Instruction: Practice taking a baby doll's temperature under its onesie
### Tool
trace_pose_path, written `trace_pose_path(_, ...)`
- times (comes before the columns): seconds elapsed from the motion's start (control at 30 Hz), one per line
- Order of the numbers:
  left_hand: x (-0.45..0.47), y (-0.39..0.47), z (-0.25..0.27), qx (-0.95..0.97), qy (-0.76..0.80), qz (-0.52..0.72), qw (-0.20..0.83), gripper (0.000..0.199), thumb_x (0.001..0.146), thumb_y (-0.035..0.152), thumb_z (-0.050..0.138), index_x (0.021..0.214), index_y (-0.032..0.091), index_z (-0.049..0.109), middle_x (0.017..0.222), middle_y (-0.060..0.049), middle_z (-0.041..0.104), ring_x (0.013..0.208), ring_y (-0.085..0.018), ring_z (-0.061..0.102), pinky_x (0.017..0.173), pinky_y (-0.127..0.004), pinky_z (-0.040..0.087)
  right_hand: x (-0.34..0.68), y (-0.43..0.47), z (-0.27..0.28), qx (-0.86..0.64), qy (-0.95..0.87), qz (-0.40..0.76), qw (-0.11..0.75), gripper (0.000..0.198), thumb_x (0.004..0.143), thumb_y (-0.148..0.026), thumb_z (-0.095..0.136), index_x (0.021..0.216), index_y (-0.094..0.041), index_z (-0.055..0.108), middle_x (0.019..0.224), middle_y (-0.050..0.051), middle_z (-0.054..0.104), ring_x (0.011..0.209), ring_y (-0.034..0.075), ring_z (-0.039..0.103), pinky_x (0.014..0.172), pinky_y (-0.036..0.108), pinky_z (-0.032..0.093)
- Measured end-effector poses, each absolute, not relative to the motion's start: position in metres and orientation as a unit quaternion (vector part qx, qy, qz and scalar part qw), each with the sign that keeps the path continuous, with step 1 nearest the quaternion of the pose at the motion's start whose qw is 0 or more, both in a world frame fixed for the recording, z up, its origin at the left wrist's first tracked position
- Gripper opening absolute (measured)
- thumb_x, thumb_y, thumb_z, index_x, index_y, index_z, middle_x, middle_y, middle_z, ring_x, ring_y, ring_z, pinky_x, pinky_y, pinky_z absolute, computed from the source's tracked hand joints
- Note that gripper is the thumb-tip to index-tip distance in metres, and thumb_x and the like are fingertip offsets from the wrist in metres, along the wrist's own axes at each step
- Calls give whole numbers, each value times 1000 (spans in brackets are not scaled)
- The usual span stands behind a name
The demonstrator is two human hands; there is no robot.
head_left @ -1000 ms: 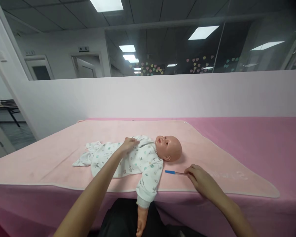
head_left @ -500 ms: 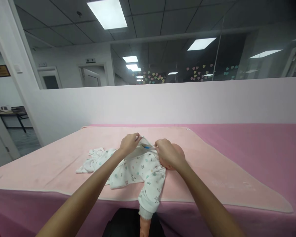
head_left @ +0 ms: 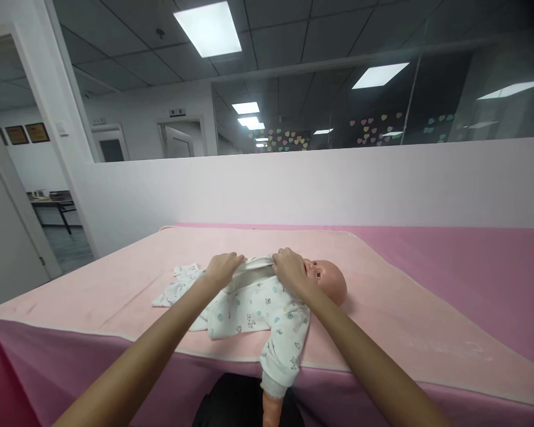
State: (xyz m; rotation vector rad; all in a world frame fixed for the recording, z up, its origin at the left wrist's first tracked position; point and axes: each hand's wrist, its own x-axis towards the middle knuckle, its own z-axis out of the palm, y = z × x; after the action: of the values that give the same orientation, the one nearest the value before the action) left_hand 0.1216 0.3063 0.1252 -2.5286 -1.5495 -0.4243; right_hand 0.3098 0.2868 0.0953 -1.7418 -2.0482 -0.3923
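Observation:
A baby doll (head_left: pixel 333 281) lies on its back with its head to the right, dressed in a white printed baby top (head_left: pixel 244 309). One sleeved arm of the doll hangs over the front edge of the mat toward me. My left hand (head_left: pixel 223 268) is closed on the top's front edge near the waist. Higher up, close to the doll's chin, my right hand (head_left: pixel 290 268) pinches the same edge. Between my hands the cloth is stretched and lifted a little off the chest. White printed baby pants (head_left: pixel 171 295) show at the left; whether the legs are inside, I cannot tell.
Under the doll spreads a peach mat (head_left: pixel 102 290) on a pink-covered table (head_left: pixel 471 276). A low white wall (head_left: pixel 293 190) with glass above stands behind it. An open doorway with a door (head_left: pixel 9 219) is at the left.
The doll's face has come into view as my right hand moved off it. The blue item seen at the chest is out of sight. The view has shifted left.

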Motion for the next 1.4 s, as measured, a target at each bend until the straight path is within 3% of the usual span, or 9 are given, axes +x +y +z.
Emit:
trace_pose_path(0.13,111,293,150,-838,-542,-61,12,23,53,7,60,70,23,64,74,-4,63,68,-20,59,61,-28,40,333,247,83,-533,-775,-219,259,20,75,-14,51,59,-18,61,86,11,62,88,23,52,76,35,37)
trace_pose_path(0.23,122,291,159,-872,-472,-2,-131,28,51,21,67,78,27,67,72,0,65,65,-18,59,56,-24,40,360,232,72,-531,-756,-178,338,16,79,-23,48,74,-20,63,92,7,62,88,21,52,81,35,36)
trace_pose_path(0.33,145,314,145,-883,-430,-68,-178,24,66,34,57,85,23,66,70,-1,66,65,-16,60,59,-22,42,389,239,70,-555,-710,-68,428,22,83,-30,42,86,-21,62,90,4,64,84,19,55,78,32,39)
trace_pose_path(0.4,161,340,126,-861,-465,-169,-116,27,75,30,45,92,21,64,79,-4,67,73,-16,61,65,-23,43,405,251,71,-569,-674,15,471,25,82,-35,42,85,-21,63,89,4,65,85,19,56,77,32,40)
trace_pose_path(0.6,185,410,72,-828,-525,-197,-23,26,76,26,43,97,20,59,116,-9,56,110,-23,49,87,-34,38,431,278,70,-546,-565,291,546,30,74,-44,50,72,-16,61,80,5,67,79,19,60,74,30,45)
trace_pose_path(0.77,180,429,57,-830,-535,-148,-65,36,80,43,34,76,19,61,88,-9,67,88,-23,60,76,-31,43,431,277,63,-480,-442,468,596,35,75,-46,50,78,-13,63,78,8,69,78,21,63,73,31,48)
trace_pose_path(0.93,173,422,56,-822,-545,-141,-87,52,80,54,22,87,22,61,96,-7,66,89,-23,60,71,-28,44,426,267,48,-386,-313,653,572,48,77,-53,42,97,-15,62,94,11,68,87,26,64,79,40,49)
trace_pose_path(1.13,172,410,62,-812,-563,-118,-98,54,78,54,24,76,19,65,83,-11,68,84,-27,62,67,-31,44,427,261,34,-364,-303,654,590,43,74,-44,53,108,-17,59,108,10,64,98,27,60,88,42,44)
trace_pose_path(1.4,175,400,67,-801,-579,-118,-98,60,78,57,21,74,16,64,79,-15,68,82,-30,62,66,-33,45,430,264,25,-329,-302,630,635,53,77,-54,40,108,-16,60,105,10,65,96,26,60,88,41,44)
